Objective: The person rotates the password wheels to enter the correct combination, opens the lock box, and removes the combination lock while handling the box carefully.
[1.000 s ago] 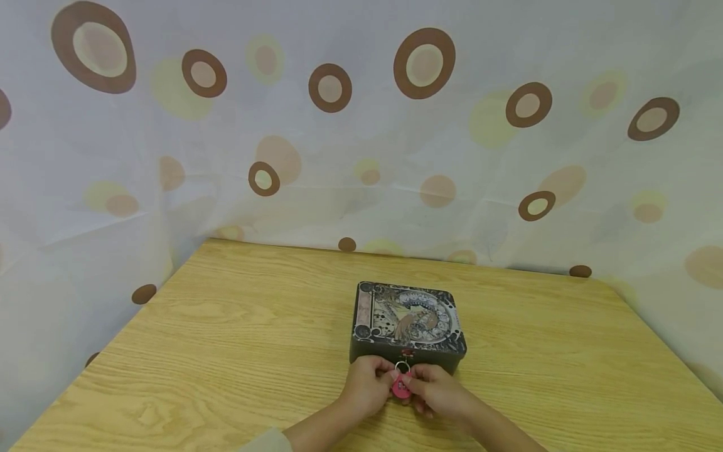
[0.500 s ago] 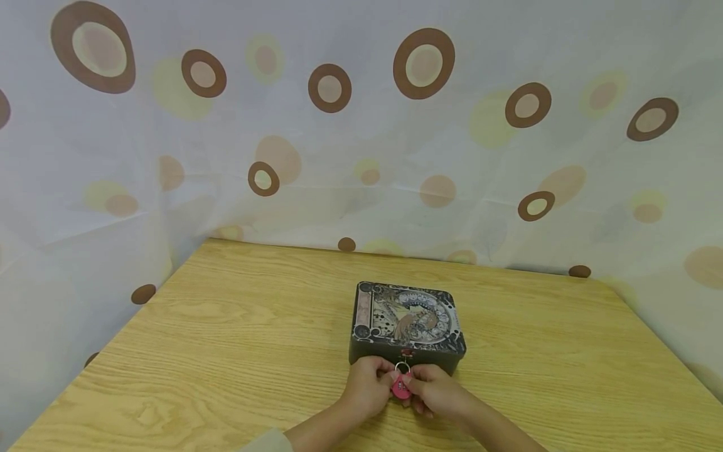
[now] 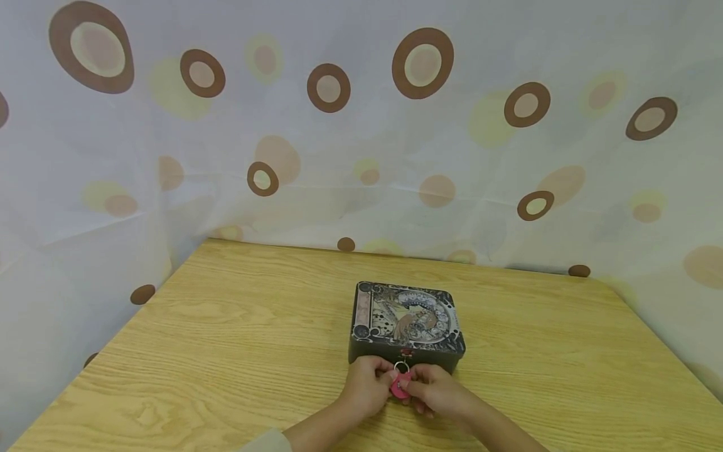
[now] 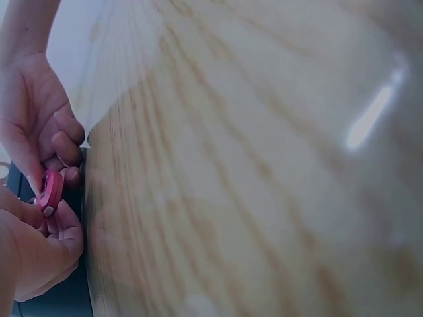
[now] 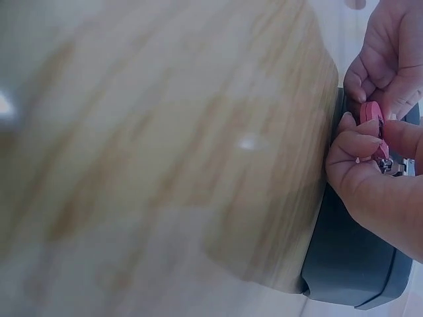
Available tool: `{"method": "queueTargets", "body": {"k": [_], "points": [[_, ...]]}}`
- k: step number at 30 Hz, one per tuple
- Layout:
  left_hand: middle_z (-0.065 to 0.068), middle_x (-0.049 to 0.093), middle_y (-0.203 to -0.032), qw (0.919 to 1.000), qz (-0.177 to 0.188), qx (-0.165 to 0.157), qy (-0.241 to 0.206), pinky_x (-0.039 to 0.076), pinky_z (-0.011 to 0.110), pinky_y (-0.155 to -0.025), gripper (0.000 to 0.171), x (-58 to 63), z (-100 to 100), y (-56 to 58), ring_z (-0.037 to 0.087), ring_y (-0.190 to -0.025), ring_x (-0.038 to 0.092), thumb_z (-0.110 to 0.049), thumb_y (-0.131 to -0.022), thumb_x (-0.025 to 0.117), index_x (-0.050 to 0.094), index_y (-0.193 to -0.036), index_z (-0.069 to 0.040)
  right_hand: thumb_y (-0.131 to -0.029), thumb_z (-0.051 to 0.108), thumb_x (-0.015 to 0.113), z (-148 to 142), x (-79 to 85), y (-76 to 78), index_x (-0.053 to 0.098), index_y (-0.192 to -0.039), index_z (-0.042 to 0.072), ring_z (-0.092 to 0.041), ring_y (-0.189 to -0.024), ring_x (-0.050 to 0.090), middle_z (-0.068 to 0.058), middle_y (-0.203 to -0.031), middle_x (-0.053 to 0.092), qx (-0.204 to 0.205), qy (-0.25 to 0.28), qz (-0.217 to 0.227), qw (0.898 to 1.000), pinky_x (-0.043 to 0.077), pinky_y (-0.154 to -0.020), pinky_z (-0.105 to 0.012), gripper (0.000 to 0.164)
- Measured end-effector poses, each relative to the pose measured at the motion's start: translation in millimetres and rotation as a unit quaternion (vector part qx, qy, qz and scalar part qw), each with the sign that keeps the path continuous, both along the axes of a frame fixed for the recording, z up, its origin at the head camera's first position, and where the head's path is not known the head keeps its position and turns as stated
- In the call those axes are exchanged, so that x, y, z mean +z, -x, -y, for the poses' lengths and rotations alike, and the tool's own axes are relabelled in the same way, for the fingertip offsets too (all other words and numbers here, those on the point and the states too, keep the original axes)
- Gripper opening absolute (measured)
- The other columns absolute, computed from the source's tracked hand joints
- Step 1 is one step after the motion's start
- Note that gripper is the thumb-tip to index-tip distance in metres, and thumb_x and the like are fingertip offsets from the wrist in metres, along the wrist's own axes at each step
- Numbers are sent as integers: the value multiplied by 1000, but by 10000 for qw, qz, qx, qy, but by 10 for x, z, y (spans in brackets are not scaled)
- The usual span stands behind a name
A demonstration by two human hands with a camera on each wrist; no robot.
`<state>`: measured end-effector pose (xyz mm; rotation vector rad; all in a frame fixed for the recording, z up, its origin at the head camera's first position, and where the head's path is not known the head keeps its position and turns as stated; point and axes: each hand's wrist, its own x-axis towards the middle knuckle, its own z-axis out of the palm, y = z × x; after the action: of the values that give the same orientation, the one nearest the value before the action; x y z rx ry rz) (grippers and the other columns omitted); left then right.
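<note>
A pink padlock (image 3: 400, 388) hangs by its silvery shackle (image 3: 401, 366) from the red clasp (image 3: 407, 353) at the front of a dark tin box (image 3: 415, 317) with an ornate printed lid. Small number dials show on the padlock's face. My left hand (image 3: 364, 386) pinches the padlock's left side between thumb and fingers. From the right, my right hand (image 3: 440, 390) pinches it too, the thumb lying over the dials. The left wrist view has the pink padlock body (image 4: 51, 190) edge-on between both hands. In the right wrist view my right fingers (image 5: 357, 142) partly cover it.
The box stands on a light wood-grain table (image 3: 254, 339), right of its middle. Behind the table hangs a pale curtain (image 3: 361, 138) with brown, yellow and pink circles, which also runs along the left and right sides.
My right thumb has shifted slightly down and left across the padlock's dials, and the padlock has tilted a little. My left hand and the box stay in place.
</note>
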<state>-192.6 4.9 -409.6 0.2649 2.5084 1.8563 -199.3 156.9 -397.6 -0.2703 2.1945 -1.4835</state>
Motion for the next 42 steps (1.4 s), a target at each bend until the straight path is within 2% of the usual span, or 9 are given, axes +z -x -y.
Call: {"method": "queueTargets", "body": {"k": [6,13,22,32,42], "points": [[8,59,-64,10000,-47,43,44,40,17,-47,11,-24,-3,8,7,-56,47,0,-84,62,63,-75,7,-93,9,47,-2,-6,8,52,-87,-3,-6,-48,37,2,-60,47,171,-23,-53,9998,31,-45,-17,15],[9,60,-64,9998,-158,90,49,41,18,-47,11,-36,-11,16,7,-56,48,1,-83,62,63,-75,8,-97,10,42,9,2,5,53,-88,-5,-7,-48,38,2,-62,50,263,-58,-176,9995,30,-44,-17,21],[9,60,-64,9997,-204,90,88,41,17,-47,11,-43,-11,10,6,-56,47,2,-83,62,63,-74,8,-95,9,43,13,-14,-4,55,-87,-9,-5,-46,37,3,-63,53,194,76,-241,9995,29,-43,-16,23],[10,61,-63,9996,-268,6,-40,41,17,-47,12,-54,-1,13,4,-55,47,1,-83,62,63,-74,8,-95,11,41,-29,6,7,57,-89,-7,-5,-49,40,3,-64,54,16,167,95,9998,34,-46,-17,25],[9,61,-64,10000,-54,24,-60,41,17,-48,12,-21,9,7,6,-56,48,-1,-84,62,64,-76,7,-94,11,45,-48,-3,13,54,-90,-6,-6,-50,39,2,-61,47,21,183,17,9998,34,-46,-17,20]]}}
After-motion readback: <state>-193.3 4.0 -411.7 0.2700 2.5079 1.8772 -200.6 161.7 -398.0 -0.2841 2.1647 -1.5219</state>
